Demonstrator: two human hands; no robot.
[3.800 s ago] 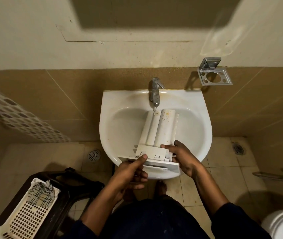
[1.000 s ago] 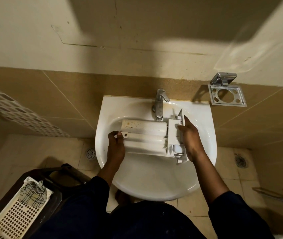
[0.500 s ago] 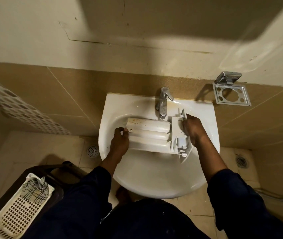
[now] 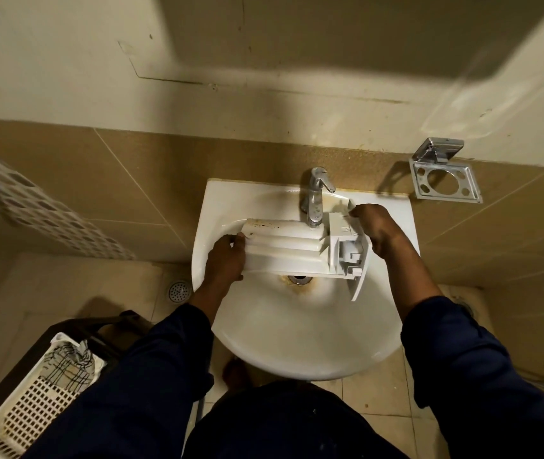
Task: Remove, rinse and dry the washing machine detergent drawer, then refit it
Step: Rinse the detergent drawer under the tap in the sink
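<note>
The white detergent drawer (image 4: 283, 250) lies crosswise over the sink (image 4: 297, 342) beneath the tap (image 4: 315, 197), apparently underside up, front panel rightward.

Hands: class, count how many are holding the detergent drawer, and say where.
2. The left hand grips the detergent drawer at its left end, over the washbasin; the right hand holds its front-panel end, right of the tap. No other hand shows.

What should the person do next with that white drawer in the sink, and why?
Probably lift the tap lever with the right hand. Both hands hold the drawer sideways right under the spout, the left hand at its other end, brown stains show on it, and no water stream is visible.
</note>
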